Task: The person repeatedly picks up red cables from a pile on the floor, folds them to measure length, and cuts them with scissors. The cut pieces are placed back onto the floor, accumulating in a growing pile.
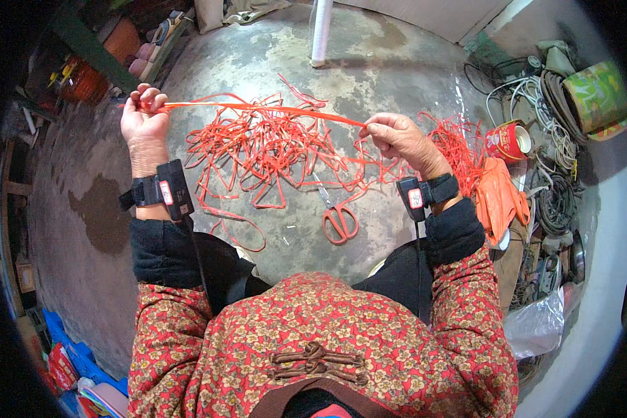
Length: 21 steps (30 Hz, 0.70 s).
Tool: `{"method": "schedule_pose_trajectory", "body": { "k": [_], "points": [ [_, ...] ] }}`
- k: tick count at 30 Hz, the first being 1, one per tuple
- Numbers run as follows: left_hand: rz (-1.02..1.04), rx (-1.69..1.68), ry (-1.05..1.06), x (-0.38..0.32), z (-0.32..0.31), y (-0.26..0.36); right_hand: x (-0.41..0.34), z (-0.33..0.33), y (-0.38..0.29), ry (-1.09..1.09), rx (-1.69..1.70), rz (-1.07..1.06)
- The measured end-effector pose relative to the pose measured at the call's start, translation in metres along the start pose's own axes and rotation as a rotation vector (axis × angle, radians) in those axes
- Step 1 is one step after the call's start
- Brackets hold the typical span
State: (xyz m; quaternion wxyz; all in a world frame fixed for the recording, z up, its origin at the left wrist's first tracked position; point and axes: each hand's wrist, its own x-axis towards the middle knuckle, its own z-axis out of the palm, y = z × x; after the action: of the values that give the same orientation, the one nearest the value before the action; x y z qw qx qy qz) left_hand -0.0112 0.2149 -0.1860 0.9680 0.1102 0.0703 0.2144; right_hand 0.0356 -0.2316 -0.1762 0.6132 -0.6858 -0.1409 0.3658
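Observation:
A red-orange plastic strip (271,108) is stretched across in front of me. Its left end is gripped in the closed fingers of my left hand (145,117). My right hand (399,137) pinches the strip between thumb and forefinger. Below and behind the strip, a loose tangle of red plastic strips (264,143) lies on the concrete floor. Scissors with red handles (339,222) rest on the floor between my knees, their blades pointing toward the tangle. Another heap of thin red strips (454,149) lies beyond my right wrist.
At the right are an orange plastic bag (497,196), a red tub (507,141), coiled cables (556,204) and a green container (595,96). A white upright pole or roll (321,34) stands ahead. Shelving with various items (167,49) is at the upper left, blue plastic (70,339) at the lower left.

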Motion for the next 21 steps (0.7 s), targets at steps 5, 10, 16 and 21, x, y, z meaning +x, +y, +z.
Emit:
{"method": "schedule_pose_trajectory", "body": {
  "k": [5,10,16,21],
  "points": [
    [0.045,0.005,-0.036,-0.006,0.008,0.012,0.003,-0.019,0.015,0.025,0.021,0.044],
    [-0.07,0.056,-0.317,-0.007,0.05,0.009,0.012,-0.023,0.039,0.046,0.036,0.028],
    [-0.213,0.28,-0.679,-0.007,0.146,-0.005,0.029,-0.009,0.054,-0.077,-0.071,0.081],
    [-0.257,0.392,-0.857,-0.026,0.214,-0.032,0.035,0.01,0.067,-0.191,-0.484,-0.204]
  ]
}}
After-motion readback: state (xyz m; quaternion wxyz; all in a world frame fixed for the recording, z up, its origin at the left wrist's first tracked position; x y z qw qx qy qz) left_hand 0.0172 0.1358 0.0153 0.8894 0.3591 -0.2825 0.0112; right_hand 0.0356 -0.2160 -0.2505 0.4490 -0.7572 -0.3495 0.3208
